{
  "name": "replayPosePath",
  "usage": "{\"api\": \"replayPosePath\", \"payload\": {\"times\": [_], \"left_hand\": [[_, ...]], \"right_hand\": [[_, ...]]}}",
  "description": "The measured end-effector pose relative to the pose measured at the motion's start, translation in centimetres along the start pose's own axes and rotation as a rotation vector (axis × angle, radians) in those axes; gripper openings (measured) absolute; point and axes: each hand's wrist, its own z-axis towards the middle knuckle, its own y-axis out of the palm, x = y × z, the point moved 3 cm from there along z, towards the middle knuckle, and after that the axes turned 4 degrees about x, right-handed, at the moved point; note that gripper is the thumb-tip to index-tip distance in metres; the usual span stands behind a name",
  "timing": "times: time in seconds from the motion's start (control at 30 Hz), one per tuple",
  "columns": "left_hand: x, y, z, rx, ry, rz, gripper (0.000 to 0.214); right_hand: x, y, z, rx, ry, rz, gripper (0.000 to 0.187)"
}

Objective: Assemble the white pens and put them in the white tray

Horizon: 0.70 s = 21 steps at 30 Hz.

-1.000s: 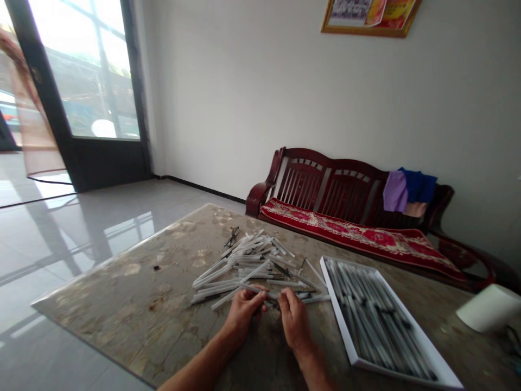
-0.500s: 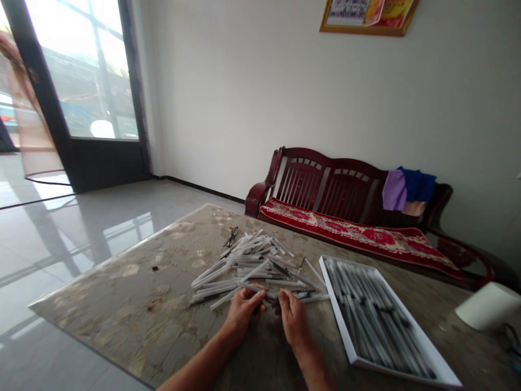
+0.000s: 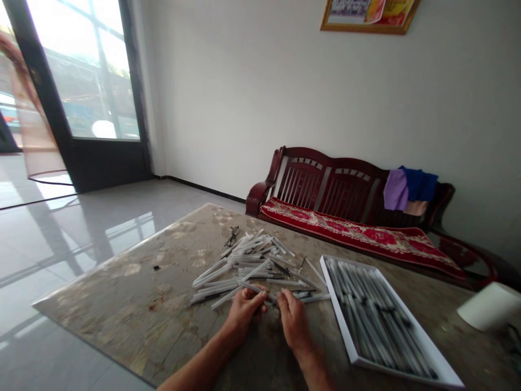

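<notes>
My left hand is closed around a slim pen just in front of a loose pile. My right hand is closed at the pen's other end, its fingers pinched and partly hidden behind the thumb. Beyond both hands lies a heap of whitish, translucent pen barrels, pointing in many directions. A few dark, thin pieces are mixed in with them. To the right of my right hand, a shallow white box holds rows of pens with dark parts, blurred in this view.
A pair of black glasses lies behind the heap on the patterned tabletop. At the right edge is a white roll. Past the table stands a dark red wooden bench with a red cushion and cloths over its back.
Both hands stay close together in front of the heap, with only slight finger movement; the right hand looks a little farther from the left. The view has shifted very slightly.
</notes>
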Motion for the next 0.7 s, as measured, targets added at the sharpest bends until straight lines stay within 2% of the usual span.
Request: {"api": "replayPosePath", "payload": {"times": [0.07,0.13,0.27,0.33,0.5,0.57,0.63,0.7], "left_hand": [[0.0,0.0,-0.1,-0.006,-0.001,0.007,0.042],[0.0,0.0,-0.1,0.004,0.005,0.009,0.041],[0.1,-0.1,-0.1,0.008,0.007,0.003,0.041],[0.1,0.0,-0.2,-0.014,0.006,0.007,0.042],[0.2,0.1,-0.3,-0.024,0.025,0.057,0.041],[0.1,0.2,-0.3,-0.017,0.033,0.118,0.039],[0.2,0.1,-0.3,0.001,0.074,0.214,0.034],[0.6,0.0,-0.5,0.067,0.195,0.317,0.025]], "right_hand": [[0.4,0.2,-0.1,-0.024,0.105,0.047,0.051],[0.6,0.3,-0.1,-0.057,0.144,0.063,0.052],[-0.1,0.0,-0.1,-0.049,-0.016,-0.016,0.045],[-0.3,0.1,-0.2,-0.027,0.007,0.003,0.047],[0.4,1.8,-0.8,-0.146,0.434,0.279,0.053],[0.5,1.8,-0.7,-0.136,0.498,0.318,0.053],[0.5,1.1,-0.3,-0.037,0.438,0.282,0.053],[0.2,-0.2,0.1,0.092,0.299,0.177,0.051]]}}
